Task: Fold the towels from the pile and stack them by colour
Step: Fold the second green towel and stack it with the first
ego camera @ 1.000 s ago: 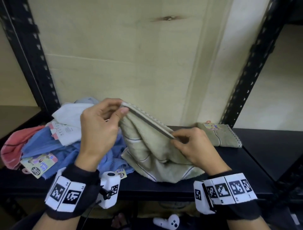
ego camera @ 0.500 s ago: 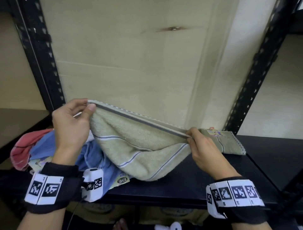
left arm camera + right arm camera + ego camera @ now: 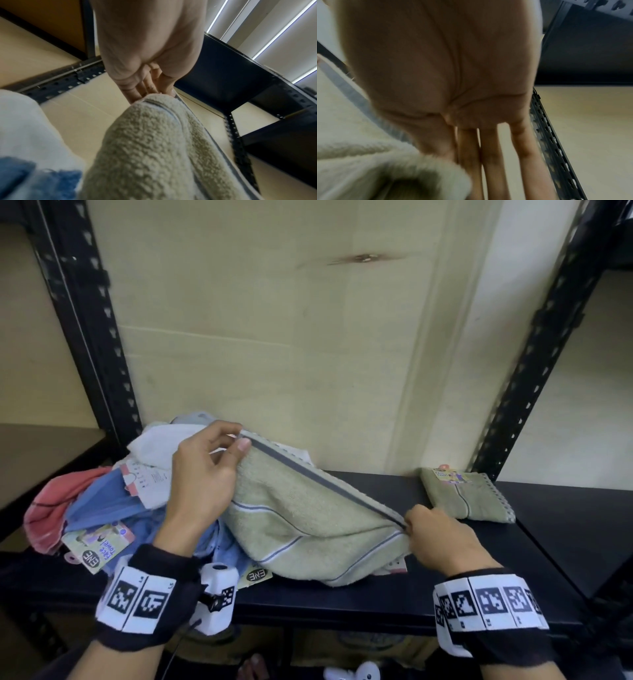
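Towel (image 3: 301, 518) hem stretched taut, sloping from left hand (image 3: 202, 474) down to right hand (image 3: 438, 537); both corners pinched, folded towel (image 3: 469, 498) nearer right

A black metal shelving unit (image 3: 376, 604) is filling the scene, its dark shelf board running left to right near the viewer. Two perforated black uprights, the left upright (image 3: 85, 337) and the right upright (image 3: 534, 337), are leaning inward toward the bottom. A pale plywood back panel (image 3: 274, 337) with a dark knot (image 3: 363, 258) is standing at the far side. Long strip lights (image 3: 274, 27) are glowing overhead in the left wrist view.
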